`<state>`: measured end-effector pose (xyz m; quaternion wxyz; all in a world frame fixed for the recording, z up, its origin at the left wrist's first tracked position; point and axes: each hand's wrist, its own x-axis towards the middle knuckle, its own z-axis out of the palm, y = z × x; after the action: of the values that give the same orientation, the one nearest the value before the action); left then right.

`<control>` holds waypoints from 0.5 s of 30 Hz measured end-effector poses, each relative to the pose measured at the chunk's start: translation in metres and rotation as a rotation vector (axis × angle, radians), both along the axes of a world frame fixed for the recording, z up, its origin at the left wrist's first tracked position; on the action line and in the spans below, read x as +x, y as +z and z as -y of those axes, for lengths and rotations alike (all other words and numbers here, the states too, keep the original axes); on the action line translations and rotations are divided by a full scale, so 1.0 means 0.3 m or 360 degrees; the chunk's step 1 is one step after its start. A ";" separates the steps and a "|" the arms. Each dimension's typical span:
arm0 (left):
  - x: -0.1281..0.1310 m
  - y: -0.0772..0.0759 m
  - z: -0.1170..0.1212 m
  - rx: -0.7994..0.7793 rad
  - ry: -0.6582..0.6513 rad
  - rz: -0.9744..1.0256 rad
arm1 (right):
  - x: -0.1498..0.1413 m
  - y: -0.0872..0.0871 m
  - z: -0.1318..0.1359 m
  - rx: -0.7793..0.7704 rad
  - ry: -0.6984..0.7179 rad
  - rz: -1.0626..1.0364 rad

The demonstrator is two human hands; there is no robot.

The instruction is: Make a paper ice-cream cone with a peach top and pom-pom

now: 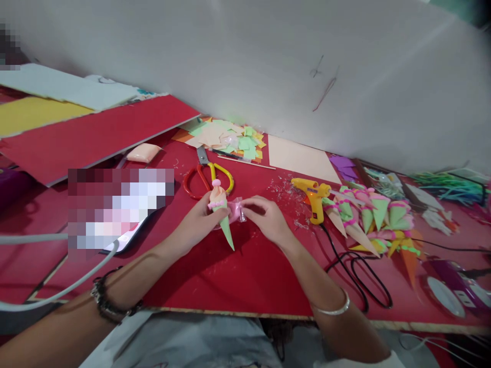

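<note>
My left hand is closed around a small craft ice-cream cone. It has a pale green paper cone pointing down, a pink frill, a peach swirl and a pink ball on top. Just right of it, my right hand pinches the edge of a clear packet with something pink inside. That packet lies partly behind the left fingers, so I cannot tell whether they touch it too. Beyond the left hand rest large scissors with red and yellow handles.
A yellow glue gun stands to the right, its black cord looping toward the table edge. Finished paper cones are piled beside it. Paper scraps lie at the back. A phone, a peach packet and a red board occupy the left.
</note>
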<state>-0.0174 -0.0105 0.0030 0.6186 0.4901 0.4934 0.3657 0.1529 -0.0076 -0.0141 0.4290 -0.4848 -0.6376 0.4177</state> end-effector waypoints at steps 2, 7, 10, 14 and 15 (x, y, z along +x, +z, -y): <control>-0.001 -0.007 -0.001 0.0035 -0.0035 0.0019 | 0.004 -0.011 -0.001 0.0028 -0.0002 0.0070; -0.003 -0.027 -0.009 0.0140 -0.0118 -0.0054 | 0.002 -0.021 -0.001 0.0127 -0.0028 0.0325; 0.000 -0.026 -0.011 0.0196 -0.0126 -0.0183 | -0.002 -0.011 0.000 0.0152 -0.0023 0.0384; 0.006 -0.016 -0.012 0.0293 -0.0141 -0.0331 | 0.005 -0.001 -0.009 -0.0061 -0.0116 0.0074; 0.007 -0.015 -0.013 0.0314 -0.0146 -0.0356 | 0.010 0.001 -0.012 -0.0113 -0.0202 -0.0066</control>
<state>-0.0153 -0.0067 -0.0014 0.5247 0.6083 0.4979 0.3268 0.1558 -0.0039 -0.0138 0.4501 -0.5304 -0.5814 0.4219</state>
